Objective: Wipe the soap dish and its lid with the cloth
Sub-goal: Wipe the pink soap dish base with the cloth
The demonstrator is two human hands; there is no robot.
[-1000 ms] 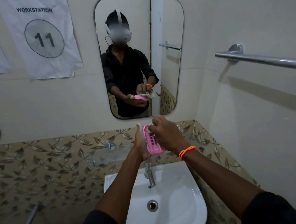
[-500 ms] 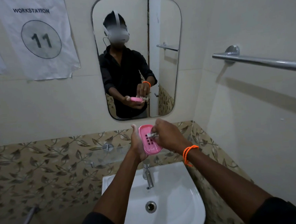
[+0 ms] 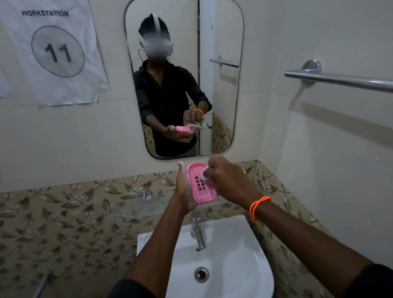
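Observation:
A pink soap dish (image 3: 201,190) with dark drain slots is held up above the basin, its inside facing me. My left hand (image 3: 183,186) grips it from the left and underneath. My right hand (image 3: 229,179) pinches a small whitish cloth (image 3: 204,176) and presses it into the dish's upper right part. Most of the cloth is hidden under my fingers. No lid can be seen.
A white washbasin (image 3: 251,267) with a chrome tap (image 3: 197,231) sits below my hands. A glass shelf (image 3: 143,205) juts from the leaf-patterned tiles. A mirror (image 3: 216,32) hangs ahead. A chrome towel rail (image 3: 348,82) runs along the right wall.
The dish has turned more face-on toward me, and my right hand with the cloth has slid from the dish's middle toward its upper right edge.

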